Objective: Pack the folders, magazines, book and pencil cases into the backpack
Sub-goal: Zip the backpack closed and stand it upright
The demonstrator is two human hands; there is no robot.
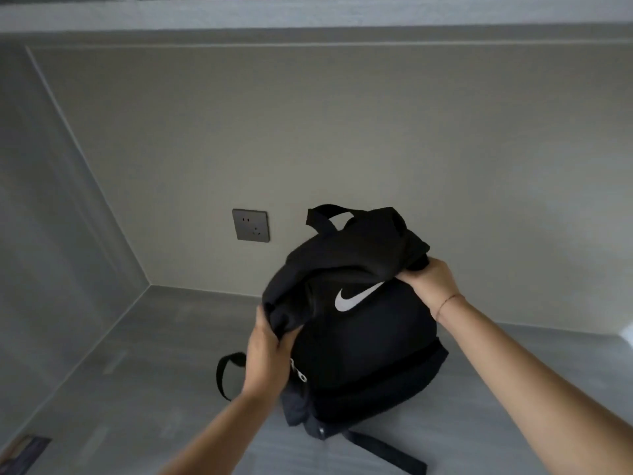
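Grey bench (137, 389) fills the lower part of the view, running back to a beige wall. At its near left corner the edge of a flat printed thing (24, 454) shows, perhaps a magazine or a folder; too little is in sight to tell which.

A flat shoulder strap (387, 450) trails from the foot of the backpack (363, 354) toward the near edge. The backpack is black with a white tick on its front and stands roughly upright in the middle of the bench, a little short of the wall.

The left hand (270, 351) is closed on a bunch of the loose cloth at the bag's upper left side, thumb over the fold. The right hand (428, 282), with a thin bracelet (448, 299) at the wrist, grips the cloth at the upper right. Between them the top sags and creases.

I judge the bag to be light, soft and nearly empty. It will slump if let go and will not hold its mouth open unaided. The cloth offers plenty to pinch, but the firmer holds look to be the seam beside the opening and the carry handle (329, 212) on top. One hand will likely have to keep the mouth spread while the other feeds things in.

Behind the bag, a dark socket (250, 225) sits on the wall.
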